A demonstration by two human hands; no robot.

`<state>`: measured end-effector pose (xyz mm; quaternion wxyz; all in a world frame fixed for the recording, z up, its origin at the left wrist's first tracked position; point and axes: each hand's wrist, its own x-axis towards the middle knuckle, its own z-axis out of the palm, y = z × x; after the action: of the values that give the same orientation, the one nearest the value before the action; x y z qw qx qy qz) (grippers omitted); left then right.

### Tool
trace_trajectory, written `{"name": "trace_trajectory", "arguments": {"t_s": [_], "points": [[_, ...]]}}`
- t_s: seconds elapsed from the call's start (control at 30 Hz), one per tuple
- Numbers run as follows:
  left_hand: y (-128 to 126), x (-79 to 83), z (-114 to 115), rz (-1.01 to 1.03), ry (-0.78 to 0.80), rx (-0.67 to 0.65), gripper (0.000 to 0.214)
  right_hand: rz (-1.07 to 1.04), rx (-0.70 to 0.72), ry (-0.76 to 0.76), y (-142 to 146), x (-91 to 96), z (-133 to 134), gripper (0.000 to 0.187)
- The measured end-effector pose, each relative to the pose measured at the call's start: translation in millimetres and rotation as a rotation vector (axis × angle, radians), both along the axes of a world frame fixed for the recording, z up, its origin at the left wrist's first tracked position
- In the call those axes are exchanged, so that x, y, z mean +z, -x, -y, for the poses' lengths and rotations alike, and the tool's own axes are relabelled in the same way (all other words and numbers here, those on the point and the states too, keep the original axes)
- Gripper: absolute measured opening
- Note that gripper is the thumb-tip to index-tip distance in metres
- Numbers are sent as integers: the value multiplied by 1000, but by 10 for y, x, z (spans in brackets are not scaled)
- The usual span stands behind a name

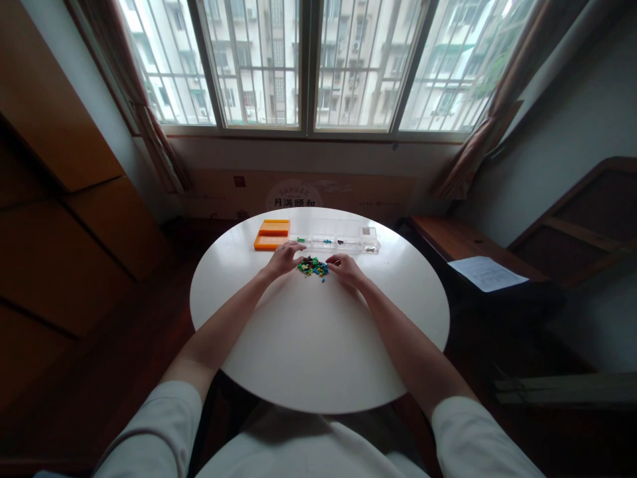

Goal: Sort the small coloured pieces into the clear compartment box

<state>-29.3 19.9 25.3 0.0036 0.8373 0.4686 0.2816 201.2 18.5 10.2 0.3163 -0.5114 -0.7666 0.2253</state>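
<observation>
A small heap of tiny colourful building bricks [312, 267] in green, blue, yellow, brown and other colours lies on the white round table [318, 345]. At the heap's left edge is my left hand [287, 257], its thumb and fingers apart with nothing visible between them. My right hand [345, 268] reaches the heap's right edge, beside blue bricks, with fingers curled and tips close together. Whatever those tips hold is too small to make out. Behind the heap stands a clear compartment box [326, 244] with a few green, blue and dark bricks sorted in separate compartments.
An orange tray [271, 243] sits left of the clear box, near the table's far side. To the right, a paper sheet [488, 273] lies on a dark wooden bench [432, 239]. A barred window [308, 66] and curtains are beyond the table.
</observation>
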Motion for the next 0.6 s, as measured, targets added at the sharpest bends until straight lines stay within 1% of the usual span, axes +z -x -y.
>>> {"name": "trace_trajectory", "arguments": {"t_s": [0.1, 0.17, 0.33, 0.43, 0.6], "points": [[20, 50, 34, -48, 96, -42, 27, 18, 11, -16, 6, 8, 6, 18], [45, 88, 56, -78, 133, -66, 26, 27, 20, -25, 11, 9, 9, 19], [110, 157, 80, -131, 210, -88, 32, 52, 41, -44, 12, 24, 22, 19], [156, 170, 62, -125, 226, -111, 32, 90, 83, -38, -6, 61, 29, 19], [223, 169, 23, -105, 280, -148, 29, 138, 182, -82, -36, 131, 44, 13]]}}
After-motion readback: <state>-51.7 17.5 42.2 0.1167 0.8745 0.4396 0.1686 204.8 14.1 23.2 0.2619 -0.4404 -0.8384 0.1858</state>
